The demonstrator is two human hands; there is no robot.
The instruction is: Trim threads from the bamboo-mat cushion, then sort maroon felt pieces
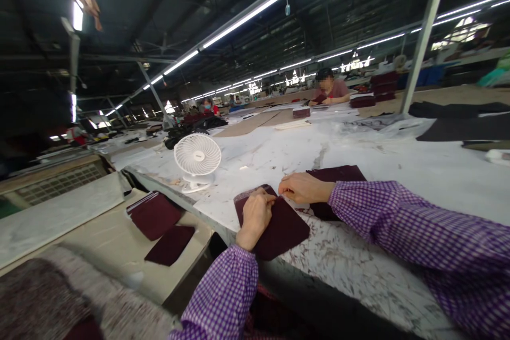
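Observation:
A dark maroon fabric piece (285, 228) with cut corners lies at the front edge of the white table, its near corner reaching over the edge. My left hand (255, 215) rests on it, fingers bent and pinching the cloth near its upper edge. Close by, my right hand (305, 188) is closed, thumb and fingertips together at that same edge. Whether a second layer is between the fingers is hidden. More dark maroon fabric (340, 173) lies beyond my right wrist, partly covered by the purple checked sleeve.
A small white fan (197, 155) stands left of my hands on the white table (263, 154). Maroon fabric pieces (157, 215) lie on a lower beige surface (99, 247) at left. Across the table a person (332, 90) handles maroon cloth. Black fabric (466, 122) lies right.

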